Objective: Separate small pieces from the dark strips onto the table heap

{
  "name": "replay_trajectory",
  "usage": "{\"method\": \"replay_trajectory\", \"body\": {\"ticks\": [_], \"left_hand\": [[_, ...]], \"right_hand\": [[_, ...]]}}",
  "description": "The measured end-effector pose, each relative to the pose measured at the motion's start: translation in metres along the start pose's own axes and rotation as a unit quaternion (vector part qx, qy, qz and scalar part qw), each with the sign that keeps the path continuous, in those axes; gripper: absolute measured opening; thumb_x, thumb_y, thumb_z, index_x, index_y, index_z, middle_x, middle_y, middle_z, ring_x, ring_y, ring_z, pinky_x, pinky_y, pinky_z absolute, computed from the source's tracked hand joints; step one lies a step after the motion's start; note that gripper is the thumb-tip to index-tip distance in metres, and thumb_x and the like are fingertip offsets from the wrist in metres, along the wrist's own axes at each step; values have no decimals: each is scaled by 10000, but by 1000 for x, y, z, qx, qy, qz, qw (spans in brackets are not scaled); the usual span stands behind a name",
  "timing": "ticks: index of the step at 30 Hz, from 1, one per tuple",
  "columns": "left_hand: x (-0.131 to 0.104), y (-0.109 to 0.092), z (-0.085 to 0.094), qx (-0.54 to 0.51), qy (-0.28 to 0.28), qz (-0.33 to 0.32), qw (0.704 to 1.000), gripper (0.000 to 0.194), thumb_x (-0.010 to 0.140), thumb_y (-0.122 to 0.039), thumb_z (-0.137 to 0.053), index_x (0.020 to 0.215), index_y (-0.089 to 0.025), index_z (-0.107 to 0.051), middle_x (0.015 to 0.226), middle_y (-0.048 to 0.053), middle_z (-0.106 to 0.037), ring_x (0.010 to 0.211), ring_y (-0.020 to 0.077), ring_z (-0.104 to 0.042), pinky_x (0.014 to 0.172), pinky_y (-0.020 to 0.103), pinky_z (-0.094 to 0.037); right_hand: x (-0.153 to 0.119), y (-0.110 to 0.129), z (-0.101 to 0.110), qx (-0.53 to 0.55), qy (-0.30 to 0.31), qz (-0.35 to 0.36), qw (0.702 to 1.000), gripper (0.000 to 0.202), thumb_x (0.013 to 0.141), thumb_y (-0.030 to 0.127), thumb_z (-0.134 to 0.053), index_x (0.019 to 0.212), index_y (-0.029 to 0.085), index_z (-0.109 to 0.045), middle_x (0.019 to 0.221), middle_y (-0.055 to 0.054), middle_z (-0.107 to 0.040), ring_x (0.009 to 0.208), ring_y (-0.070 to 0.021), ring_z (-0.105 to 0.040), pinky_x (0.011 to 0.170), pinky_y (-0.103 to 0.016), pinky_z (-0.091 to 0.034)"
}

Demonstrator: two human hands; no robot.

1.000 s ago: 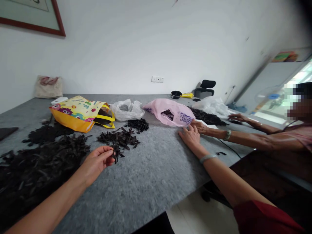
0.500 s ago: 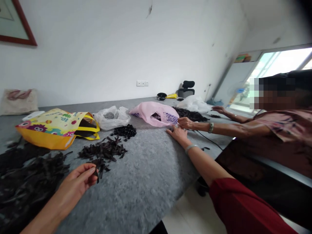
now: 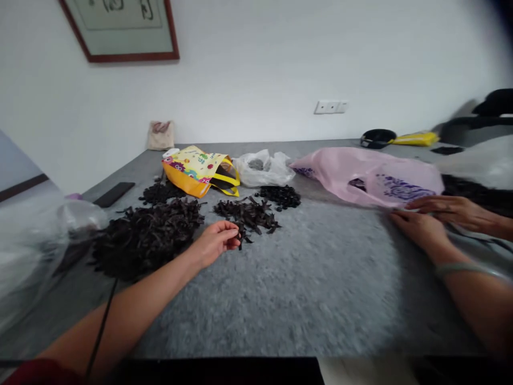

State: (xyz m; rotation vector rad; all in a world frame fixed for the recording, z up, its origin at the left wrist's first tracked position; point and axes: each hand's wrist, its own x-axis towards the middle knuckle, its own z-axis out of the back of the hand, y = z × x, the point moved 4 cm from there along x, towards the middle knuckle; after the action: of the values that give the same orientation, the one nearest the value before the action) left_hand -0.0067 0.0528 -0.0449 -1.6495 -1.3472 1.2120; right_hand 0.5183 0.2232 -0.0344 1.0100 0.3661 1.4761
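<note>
Between the thumb and fingers of my left hand is a thin black strip, partly hidden by the fingers. The hand is just in front of a small pile of black strips. A larger pile of similar strips lies to its left. On the right, my right hand has its fingers closed at the front edge of a pink plastic bag with purple print; its fingertips are partly hidden. A co-worker's hand rests at the same edge, close against mine.
Behind the small pile are round black pieces, a white plastic bag and a yellow printed bag. Clear plastic and a dark flat object are at left. A black bowl-like object stands near the wall.
My view has swung left, bringing the larger pile and clear plastic further into sight. The co-worker's body has left the frame. My left hand still pinches the strip.
</note>
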Motion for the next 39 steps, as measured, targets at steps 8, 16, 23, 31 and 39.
{"method": "replay_trajectory", "body": {"ticks": [8,16,23,31,39], "left_hand": [[1,1,0,-30,13,6,999,210,724,-201,-824,786,-155,-629,714,10,-664,595,110,-653,596,228,-511],[0,2,2,-44,15,11,999,146,780,-156,-772,811,-151,-629,725,21,-677,601,110,-653,599,229,-507],[-1,-20,5,-77,3,-18,997,119,807,-104,-721,837,-148,-615,715,5,-671,573,93,-631,586,221,-504],[-3,-37,10,-102,-27,-58,993,98,823,-73,-681,828,-141,-611,681,2,-665,561,89,-621,577,211,-491],[-19,-50,12,-93,-52,-88,990,87,812,-83,-673,834,-144,-615,675,1,-663,561,94,-619,595,223,-489]], "right_hand": [[-41,51,-51,-153,54,18,987,76,739,314,-635,681,280,-671,884,-139,-730,925,-382,-657,909,-575,-474],[-143,162,-148,-38,227,181,956,233,913,322,-574,1053,276,-755,1244,-37,-704,1165,-262,-648,1108,-481,-453],[-210,240,-195,31,327,336,883,285,1002,280,-503,1213,251,-692,1286,-84,-663,1205,-243,-623,1050,-470,-518],[-219,284,-251,56,341,425,837,268,989,229,-512,1188,188,-686,1251,-128,-640,1174,-247,-606,1017,-440,-529],[-174,289,-263,275,360,154,878,171,884,177,-565,963,214,-711,978,-42,-720,937,-191,-652,932,-394,-521]]}}
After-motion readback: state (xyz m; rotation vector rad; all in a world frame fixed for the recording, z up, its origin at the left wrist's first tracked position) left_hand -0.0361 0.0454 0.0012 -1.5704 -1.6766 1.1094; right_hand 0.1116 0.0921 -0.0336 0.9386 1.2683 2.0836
